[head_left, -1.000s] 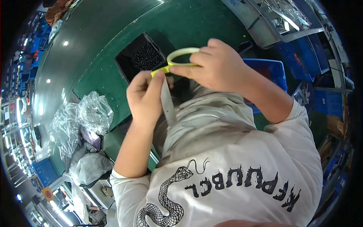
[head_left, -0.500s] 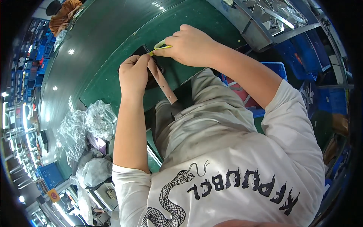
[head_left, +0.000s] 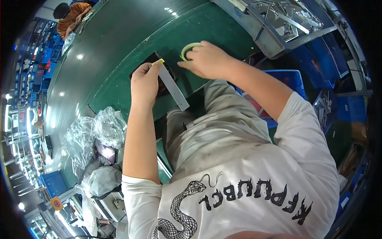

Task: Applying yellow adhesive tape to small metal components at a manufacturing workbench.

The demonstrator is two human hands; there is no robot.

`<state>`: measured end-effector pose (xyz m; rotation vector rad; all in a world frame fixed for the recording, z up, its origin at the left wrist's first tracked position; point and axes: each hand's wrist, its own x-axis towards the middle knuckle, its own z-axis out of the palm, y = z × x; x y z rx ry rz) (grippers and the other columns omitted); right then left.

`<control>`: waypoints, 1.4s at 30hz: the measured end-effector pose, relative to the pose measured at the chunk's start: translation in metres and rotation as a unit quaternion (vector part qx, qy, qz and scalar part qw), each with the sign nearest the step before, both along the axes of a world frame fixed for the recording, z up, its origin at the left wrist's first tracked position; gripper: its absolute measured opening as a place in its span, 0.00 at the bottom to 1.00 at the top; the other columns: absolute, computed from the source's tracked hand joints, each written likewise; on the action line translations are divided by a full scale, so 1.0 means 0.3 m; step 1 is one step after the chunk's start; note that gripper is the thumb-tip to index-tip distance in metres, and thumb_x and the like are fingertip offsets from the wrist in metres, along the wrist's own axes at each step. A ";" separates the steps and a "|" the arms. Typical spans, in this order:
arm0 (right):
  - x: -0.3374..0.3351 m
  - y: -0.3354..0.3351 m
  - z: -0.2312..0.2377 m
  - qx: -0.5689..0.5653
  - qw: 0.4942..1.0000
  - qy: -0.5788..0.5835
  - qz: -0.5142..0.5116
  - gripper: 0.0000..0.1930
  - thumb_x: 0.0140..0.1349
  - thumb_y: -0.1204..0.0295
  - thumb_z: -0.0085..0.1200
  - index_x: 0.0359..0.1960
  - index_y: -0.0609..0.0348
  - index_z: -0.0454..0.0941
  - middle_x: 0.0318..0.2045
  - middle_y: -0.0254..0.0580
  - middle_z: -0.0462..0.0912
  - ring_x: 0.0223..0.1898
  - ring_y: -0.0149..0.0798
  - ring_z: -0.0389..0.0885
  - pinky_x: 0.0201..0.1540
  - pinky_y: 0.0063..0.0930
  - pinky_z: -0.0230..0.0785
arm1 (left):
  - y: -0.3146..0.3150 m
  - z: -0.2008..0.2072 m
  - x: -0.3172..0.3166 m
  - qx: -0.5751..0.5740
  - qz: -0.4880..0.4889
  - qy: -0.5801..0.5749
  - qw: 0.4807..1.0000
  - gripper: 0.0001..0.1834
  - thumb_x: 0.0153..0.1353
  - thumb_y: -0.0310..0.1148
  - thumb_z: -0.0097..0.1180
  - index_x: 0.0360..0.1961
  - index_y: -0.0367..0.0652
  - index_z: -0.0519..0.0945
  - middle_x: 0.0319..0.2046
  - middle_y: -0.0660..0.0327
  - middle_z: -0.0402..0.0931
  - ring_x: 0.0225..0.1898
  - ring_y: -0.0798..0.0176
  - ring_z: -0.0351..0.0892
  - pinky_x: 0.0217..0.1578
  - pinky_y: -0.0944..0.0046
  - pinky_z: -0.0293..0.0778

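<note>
My left hand [head_left: 144, 85] pinches the upper end of a flat grey metal strip [head_left: 173, 89] with small holes near its lower end. A short piece of yellow tape [head_left: 158, 62] sits at that upper end, by my fingertips. To the right, my right hand [head_left: 210, 59] is closed on a yellow-green roll of tape [head_left: 185, 50], apart from the strip. Behind the strip a dark object [head_left: 154, 57] rests on the green surface, partly covered by my left hand.
Crumpled clear plastic [head_left: 107, 125] lies left of my left arm. A metal bin of scrap pieces [head_left: 278, 44] stands at the upper right, above a blue crate [head_left: 296, 79]. Another person [head_left: 71, 18] sits far off at the upper left, along the green table [head_left: 119, 40].
The tape no longer stretches from the roll to the strip; a short piece stays on the strip. My right hand has moved right and down with the roll. The strip has turned slightly.
</note>
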<state>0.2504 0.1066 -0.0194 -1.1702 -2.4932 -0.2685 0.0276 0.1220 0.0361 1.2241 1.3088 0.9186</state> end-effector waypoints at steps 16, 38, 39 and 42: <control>-0.085 -0.407 0.106 -0.313 0.873 0.373 0.021 0.15 0.65 0.66 0.59 0.49 0.59 0.80 0.51 0.45 0.78 0.53 0.46 0.77 0.56 0.37 0.69 | -0.303 0.059 0.010 -0.095 -0.086 -0.395 0.910 0.22 0.75 0.56 0.37 0.40 0.48 0.67 0.23 0.66 0.59 0.18 0.71 0.53 0.16 0.70 0.51; 0.199 -0.508 -0.144 -0.239 0.934 0.256 0.074 0.18 0.65 0.58 0.55 0.43 0.61 0.81 0.42 0.53 0.82 0.45 0.55 0.80 0.48 0.44 0.72 | -0.377 -0.084 0.129 0.180 -0.363 -0.080 0.911 0.34 0.59 0.36 0.69 0.62 0.35 0.67 0.52 0.50 0.77 0.52 0.58 0.76 0.52 0.60 0.71; 0.290 -0.538 -0.213 -0.093 0.973 0.190 0.087 0.18 0.64 0.58 0.56 0.45 0.60 0.82 0.44 0.51 0.82 0.48 0.54 0.80 0.52 0.43 0.72 | -0.379 -0.083 0.122 0.164 -0.352 -0.044 0.920 0.36 0.58 0.34 0.68 0.64 0.36 0.65 0.54 0.51 0.75 0.54 0.58 0.74 0.54 0.59 0.70; 0.454 -0.669 -0.129 -0.229 0.922 0.202 -0.238 0.22 0.57 0.63 0.64 0.53 0.58 0.80 0.51 0.51 0.80 0.53 0.55 0.77 0.58 0.45 0.69 | -0.370 -0.120 0.028 0.125 -0.302 -0.009 0.945 0.37 0.56 0.26 0.64 0.66 0.36 0.62 0.54 0.53 0.73 0.54 0.60 0.73 0.56 0.59 0.68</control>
